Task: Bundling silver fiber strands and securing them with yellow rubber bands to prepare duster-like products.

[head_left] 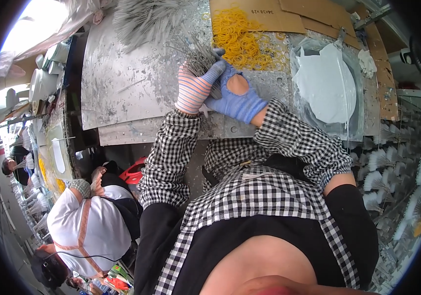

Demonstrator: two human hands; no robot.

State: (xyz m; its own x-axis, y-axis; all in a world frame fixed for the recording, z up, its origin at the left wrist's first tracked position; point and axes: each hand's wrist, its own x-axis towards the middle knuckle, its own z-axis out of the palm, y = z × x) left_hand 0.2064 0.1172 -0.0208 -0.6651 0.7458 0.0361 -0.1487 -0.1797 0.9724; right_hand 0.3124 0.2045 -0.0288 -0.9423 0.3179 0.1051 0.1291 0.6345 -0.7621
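A bundle of thin grey wire-like stems [199,55] stands up between my two gloved hands, over the near edge of the work table [122,93]. My left hand [194,89], in a striped glove, is wrapped round the bundle from the left. From the right, my right hand [237,96], in a blue glove with a hole on its back, closes on the same bundle; its fingers are partly hidden. A heap of loose grey stems [144,22] lies at the far left of the table. Beyond my right hand spreads a pile of yellow rubber bands [240,42].
White paste [326,83] covers a tray at the table's right, with a crumpled white cloth [366,64] beside it. Cardboard sheets [264,17] lie at the back. Racks of white-tipped bundles [380,169] stand at right. A co-worker in white [90,223] sits at left.
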